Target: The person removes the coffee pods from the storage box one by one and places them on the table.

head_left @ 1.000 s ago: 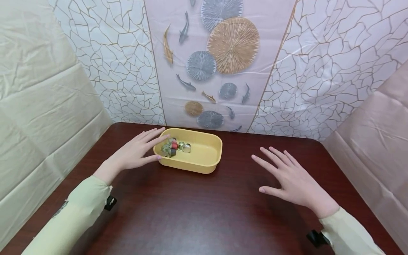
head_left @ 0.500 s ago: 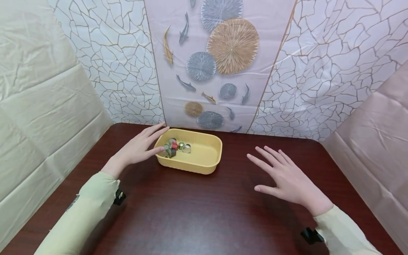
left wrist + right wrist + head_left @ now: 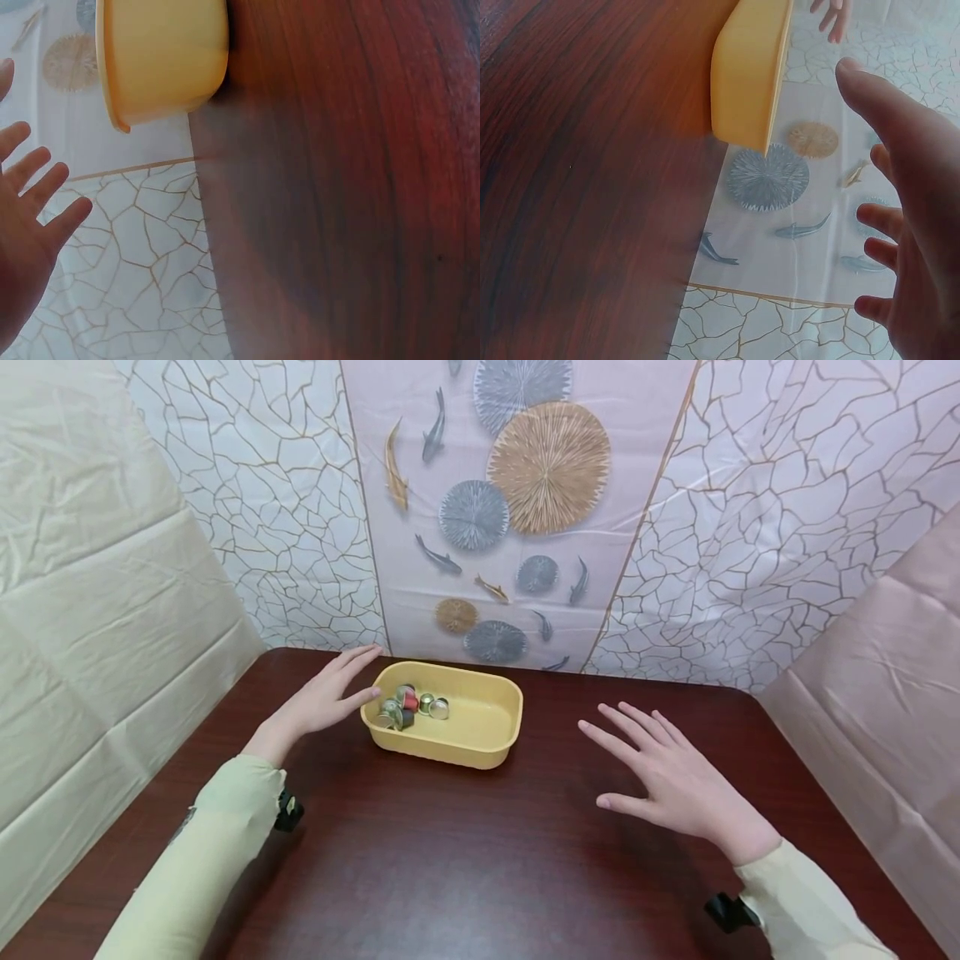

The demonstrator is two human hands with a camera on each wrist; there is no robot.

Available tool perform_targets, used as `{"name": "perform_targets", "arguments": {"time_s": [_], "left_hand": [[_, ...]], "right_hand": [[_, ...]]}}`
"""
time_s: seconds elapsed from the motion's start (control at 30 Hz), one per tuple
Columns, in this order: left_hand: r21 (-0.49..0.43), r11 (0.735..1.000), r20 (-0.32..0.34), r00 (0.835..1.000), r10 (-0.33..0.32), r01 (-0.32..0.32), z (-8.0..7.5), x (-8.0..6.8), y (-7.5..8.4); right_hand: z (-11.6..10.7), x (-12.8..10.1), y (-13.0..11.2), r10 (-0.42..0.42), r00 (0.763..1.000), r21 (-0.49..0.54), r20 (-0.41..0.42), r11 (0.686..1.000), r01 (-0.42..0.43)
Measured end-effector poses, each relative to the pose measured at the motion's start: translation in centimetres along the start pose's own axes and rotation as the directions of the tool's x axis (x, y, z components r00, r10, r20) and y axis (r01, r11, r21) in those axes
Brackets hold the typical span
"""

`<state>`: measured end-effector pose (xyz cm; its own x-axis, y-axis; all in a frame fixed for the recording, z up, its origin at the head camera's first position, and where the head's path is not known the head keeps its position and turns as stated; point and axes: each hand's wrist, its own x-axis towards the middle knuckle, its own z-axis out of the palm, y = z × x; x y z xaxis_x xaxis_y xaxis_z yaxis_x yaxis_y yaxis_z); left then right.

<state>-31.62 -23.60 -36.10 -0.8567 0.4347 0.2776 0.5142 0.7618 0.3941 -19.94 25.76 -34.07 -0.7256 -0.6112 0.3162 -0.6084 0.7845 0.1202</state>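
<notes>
Left hand [image 3: 318,697], fingers extended and holding nothing, hovers beside the yellow tray [image 3: 480,723], which presumably stops the small capsules [image 3: 410,702], mostly clustered nearest that hand, rolling off; right hand [image 3: 678,781], spread, equally unburdened, hangs over the bench [image 3: 465,852], well apart.

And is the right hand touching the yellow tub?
Apart. The head view shows it plainly: a wide strip of dark tabletop lies between the right hand and the near end of the yellow tub.
</notes>
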Motion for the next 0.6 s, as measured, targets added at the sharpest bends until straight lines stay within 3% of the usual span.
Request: {"name": "perform_targets", "arguments": {"time_s": [0.2, 0.47, 0.6], "left_hand": [[-0.029, 0.999, -0.017, 1.0, -0.024, 0.024, 0.4, 0.1, -0.6], [-0.071, 0.995, 0.036, 0.997, -0.073, 0.076, 1.2, -0.3, -0.8], [-0.081, 0.994, 0.044, 0.997, -0.067, 0.07, 1.6, -0.6, -0.8]], "right_hand": [[-0.1, 0.3, -0.2, -0.009, 1.0, 0.011, 0.0, 1.0, 0.009], [0.1, 0.5, -0.4, -0.016, 1.0, 0.013, 0.009, 1.0, 0.016], [0.2, 0.5, -0.5, -0.018, 1.0, 0.019, 0.012, 1.0, 0.018]]}}
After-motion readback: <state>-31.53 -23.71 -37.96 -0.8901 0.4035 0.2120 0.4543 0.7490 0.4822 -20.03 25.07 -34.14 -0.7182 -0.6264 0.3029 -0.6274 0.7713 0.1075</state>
